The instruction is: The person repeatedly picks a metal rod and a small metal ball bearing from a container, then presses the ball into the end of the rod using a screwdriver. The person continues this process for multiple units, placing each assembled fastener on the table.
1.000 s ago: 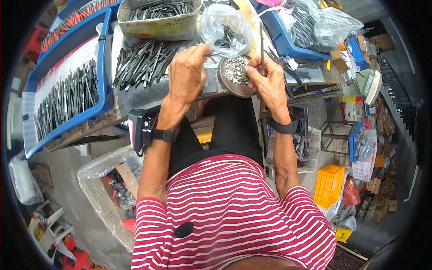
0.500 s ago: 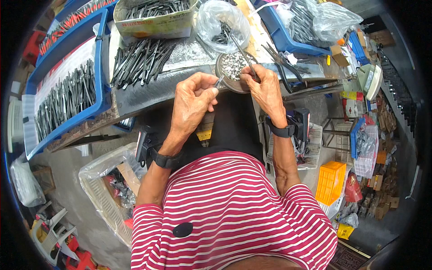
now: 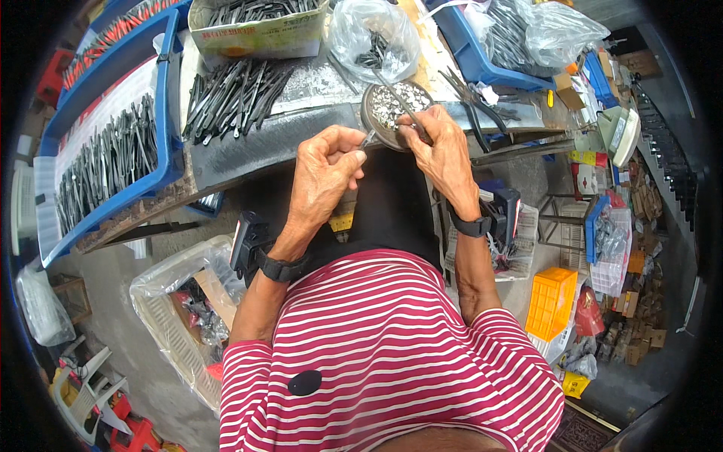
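My left hand (image 3: 325, 169) pinches a small shiny grey piece (image 3: 367, 141) between thumb and fingertips, just left of a round bowl; its kind is too small to make out. My right hand (image 3: 443, 153) is closed round a long, thin dark metal tool (image 3: 407, 111), which slants up and left across the bowl. Small white and silvery bits fill the round bowl (image 3: 366, 114) at the bench's front edge. Behind it, a clear plastic bag (image 3: 346, 38) holds short dark pieces. Part of the tool is hidden inside my right fist.
Left of the bowl lies a pile of dark metal strips (image 3: 235, 102), below a box (image 3: 260, 39) of similar strips. A blue tray (image 3: 169, 162) with more strips stands at far left. Right are pliers (image 3: 474, 113) and a blue bin (image 3: 482, 64). Crates (image 3: 162, 301) sit below.
My right hand has shifted slightly, and the tool's far end has swung a little left and down over the bowl. My left hand keeps its pinch on the small piece, nearly still.
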`<state>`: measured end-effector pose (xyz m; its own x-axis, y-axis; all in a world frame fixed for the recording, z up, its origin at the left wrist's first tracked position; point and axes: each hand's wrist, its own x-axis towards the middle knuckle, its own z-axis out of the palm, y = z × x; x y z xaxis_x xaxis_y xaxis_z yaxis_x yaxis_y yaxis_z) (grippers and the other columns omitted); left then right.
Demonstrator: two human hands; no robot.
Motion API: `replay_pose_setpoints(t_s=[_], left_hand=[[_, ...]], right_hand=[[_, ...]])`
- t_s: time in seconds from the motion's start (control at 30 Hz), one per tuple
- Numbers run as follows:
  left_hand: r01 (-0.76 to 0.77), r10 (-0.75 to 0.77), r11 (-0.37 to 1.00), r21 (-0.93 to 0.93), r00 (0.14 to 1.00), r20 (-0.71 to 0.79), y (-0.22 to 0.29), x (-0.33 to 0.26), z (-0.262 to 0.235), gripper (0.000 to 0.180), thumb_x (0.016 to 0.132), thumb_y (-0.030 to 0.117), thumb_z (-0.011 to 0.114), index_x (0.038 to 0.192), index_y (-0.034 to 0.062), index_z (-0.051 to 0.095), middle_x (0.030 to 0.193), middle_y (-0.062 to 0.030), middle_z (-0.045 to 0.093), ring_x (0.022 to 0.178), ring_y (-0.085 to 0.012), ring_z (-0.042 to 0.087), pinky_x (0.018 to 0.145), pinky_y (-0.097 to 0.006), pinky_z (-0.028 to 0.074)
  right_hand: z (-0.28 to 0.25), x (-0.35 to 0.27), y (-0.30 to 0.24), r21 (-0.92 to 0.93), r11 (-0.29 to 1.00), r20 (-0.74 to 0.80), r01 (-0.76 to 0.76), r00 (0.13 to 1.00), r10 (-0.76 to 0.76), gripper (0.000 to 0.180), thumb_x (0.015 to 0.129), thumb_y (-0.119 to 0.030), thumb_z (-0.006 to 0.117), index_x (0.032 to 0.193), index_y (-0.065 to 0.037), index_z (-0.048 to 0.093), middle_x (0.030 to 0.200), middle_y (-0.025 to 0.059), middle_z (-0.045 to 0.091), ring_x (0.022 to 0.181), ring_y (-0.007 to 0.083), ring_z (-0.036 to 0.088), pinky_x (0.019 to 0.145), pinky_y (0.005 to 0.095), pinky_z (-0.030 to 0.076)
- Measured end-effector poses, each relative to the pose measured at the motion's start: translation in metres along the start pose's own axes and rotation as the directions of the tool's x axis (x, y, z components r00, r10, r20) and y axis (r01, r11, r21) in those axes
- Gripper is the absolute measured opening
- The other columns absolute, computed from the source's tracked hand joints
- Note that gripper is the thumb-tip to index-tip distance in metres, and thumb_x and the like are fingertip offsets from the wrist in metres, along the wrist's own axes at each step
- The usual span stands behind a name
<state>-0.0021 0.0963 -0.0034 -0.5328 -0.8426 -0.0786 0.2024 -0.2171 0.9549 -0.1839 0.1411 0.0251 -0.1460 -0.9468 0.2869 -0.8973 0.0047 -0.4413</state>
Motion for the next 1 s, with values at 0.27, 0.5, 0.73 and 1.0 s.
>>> replay_pose_setpoints(t_s=[0.27,0.5,0.73,1.0], left_hand=[[0.004,-0.004,1.0,0.005,1.0,0.017,-0.004,-0.002,-0.002,0.016,0.08,0.001,0.056,0.095,-0.0049,0.058,0.077,-0.0047,0.06,0.06,-0.0076,0.055,0.05,-0.019,0.045],[0.015,-0.015,0.999,-0.037,1.0,-0.005,-0.006,-0.005,0.0,0.015,0.079,-0.002,0.055,0.094,-0.0049,0.058,0.071,-0.0027,0.058,0.056,-0.0059,0.053,0.049,-0.018,0.043],[0.015,-0.015,0.999,-0.036,1.0,0.004,-0.007,-0.005,0.0,0.015,0.079,-0.002,0.055,0.094,-0.0047,0.058,0.07,-0.0026,0.058,0.056,-0.0059,0.053,0.048,-0.018,0.043],[0.015,-0.015,0.999,-0.028,1.0,0.011,-0.009,-0.006,-0.002,0.016,0.079,-0.003,0.055,0.094,-0.005,0.058,0.071,-0.0034,0.058,0.057,-0.0061,0.053,0.049,-0.018,0.043]], right_hand=[[-0.001,-0.008,-0.008,-0.061,0.996,0.045,0.066,0.997,-0.063,0.031,0.075,-0.023,0.07,0.095,-0.001,0.063,0.083,0.0153,0.049,0.074,0.031,0.054,0.064,0.0378,0.043],[0.0,-0.015,-0.003,0.096,0.995,0.062,0.011,0.998,-0.017,0.029,0.074,-0.017,0.071,0.095,0.0,0.063,0.082,0.0112,0.049,0.072,0.0239,0.053,0.063,0.0323,0.043],[0.004,-0.016,0.004,0.189,0.982,0.038,0.0,0.999,-0.007,0.025,0.073,-0.012,0.07,0.095,0.0,0.063,0.082,0.0094,0.051,0.073,0.0203,0.052,0.063,0.0297,0.042],[0.004,-0.016,0.0,0.128,0.992,0.04,0.013,0.999,-0.018,0.025,0.074,-0.011,0.069,0.096,-0.001,0.063,0.082,0.011,0.051,0.074,0.0228,0.053,0.064,0.0317,0.043]])
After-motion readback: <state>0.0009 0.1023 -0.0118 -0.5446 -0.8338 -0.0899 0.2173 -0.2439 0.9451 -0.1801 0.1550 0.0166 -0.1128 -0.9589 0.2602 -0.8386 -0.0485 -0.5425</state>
